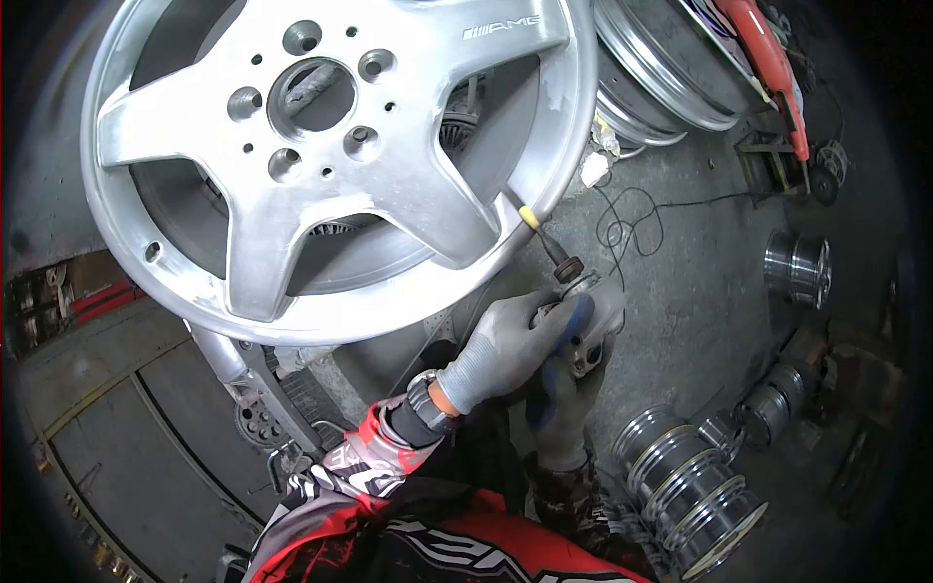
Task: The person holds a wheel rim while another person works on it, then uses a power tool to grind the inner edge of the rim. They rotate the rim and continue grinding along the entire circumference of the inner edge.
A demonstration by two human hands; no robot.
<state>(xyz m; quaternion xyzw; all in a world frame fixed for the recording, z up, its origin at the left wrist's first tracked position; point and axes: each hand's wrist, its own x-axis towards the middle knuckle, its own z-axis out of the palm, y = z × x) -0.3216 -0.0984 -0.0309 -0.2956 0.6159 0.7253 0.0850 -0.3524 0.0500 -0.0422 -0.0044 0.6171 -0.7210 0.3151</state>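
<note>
A large silver five-spoke alloy wheel [340, 194] with AMG lettering fills the upper left. A grey power tool [604, 316] points up and left, its slim shaft [554, 248] ending in a yellow-banded tip [525, 214] at a spoke's end near the rim's lower right. My left hand [507, 348], in a grey glove with a black watch at the wrist, is closed around the front of the tool. My right hand [564, 403], gloved too, grips the tool's body below and behind it; its fingers are partly hidden.
Stacked rims [680, 476] stand at the lower right, and another rim [797, 267] lies farther right. More wheels [671, 58] lean at the top. A cable [632, 219] curls over the floor beside a red tool [773, 68]. A metal stand [258, 389] is under the wheel.
</note>
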